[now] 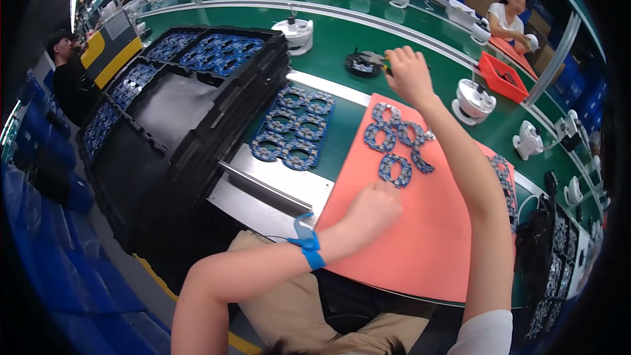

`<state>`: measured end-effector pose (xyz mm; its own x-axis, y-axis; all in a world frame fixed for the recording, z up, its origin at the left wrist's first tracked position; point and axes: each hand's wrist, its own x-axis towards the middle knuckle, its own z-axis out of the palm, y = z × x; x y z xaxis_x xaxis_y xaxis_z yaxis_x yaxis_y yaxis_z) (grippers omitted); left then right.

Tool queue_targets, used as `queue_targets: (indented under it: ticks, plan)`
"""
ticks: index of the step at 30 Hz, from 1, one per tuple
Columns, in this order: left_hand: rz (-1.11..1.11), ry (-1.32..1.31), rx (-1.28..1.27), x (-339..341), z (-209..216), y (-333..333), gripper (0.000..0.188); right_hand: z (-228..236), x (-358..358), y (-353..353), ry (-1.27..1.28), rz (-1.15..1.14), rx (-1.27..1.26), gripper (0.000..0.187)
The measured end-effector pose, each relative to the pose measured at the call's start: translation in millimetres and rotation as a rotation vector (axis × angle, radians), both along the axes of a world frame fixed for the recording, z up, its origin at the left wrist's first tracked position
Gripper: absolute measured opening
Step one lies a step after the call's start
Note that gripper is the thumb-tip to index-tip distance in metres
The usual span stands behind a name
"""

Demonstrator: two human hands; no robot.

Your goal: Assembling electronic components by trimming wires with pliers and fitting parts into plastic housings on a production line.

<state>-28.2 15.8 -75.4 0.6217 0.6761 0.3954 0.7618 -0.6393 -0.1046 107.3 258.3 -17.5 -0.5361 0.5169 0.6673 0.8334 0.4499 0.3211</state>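
Observation:
My left hand point(378, 209), with a blue strap point(309, 247) on its wrist, is closed with its fingertips at the near edge of a blue ring-shaped circuit board point(396, 171). This board lies on a salmon-coloured mat point(420, 236). Several more ring boards point(380, 137) and a curved board piece point(422, 162) are just beyond it. Farther out, my right hand point(409, 77) is closed around a hand tool point(387, 64) with yellow and dark parts, mostly hidden by the fingers. Beside that hand, a dark round part point(363, 64) sits on the green bench.
A joined panel of ring boards point(296, 125) lies left of the mat. Black trays point(190, 118) with more boards are stacked at the left. White round devices point(474, 100) and a red bin point(502, 79) stand at the right. Other people point(509, 20) sit or stand farther off.

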Motion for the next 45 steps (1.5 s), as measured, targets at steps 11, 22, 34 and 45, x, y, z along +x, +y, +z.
queue_targets:
  ticks: [11, 22, 34, 45]
  plan:
    - [0.015, -0.018, -0.197, -1.7, -4.3, 0.8, 0.017, -25.4, -145.4, 89.0, 0.065, 0.02, -0.059, 0.031]
    - [-0.015, -0.126, 0.067, 9.0, -26.2, 6.9, 0.011, -27.8, -153.9, 98.2, -0.134, -0.044, -0.013, 0.021]
    - [-0.012, -0.197, -0.107, -2.9, -8.6, 7.2, 0.011, 9.3, -60.7, 20.8, 0.055, 0.179, 0.096, 0.017]
    - [-0.089, -0.116, -0.19, -10.6, 8.6, 0.6, 0.012, 53.8, 102.6, -279.7, -0.175, 0.18, -0.165, 0.028]
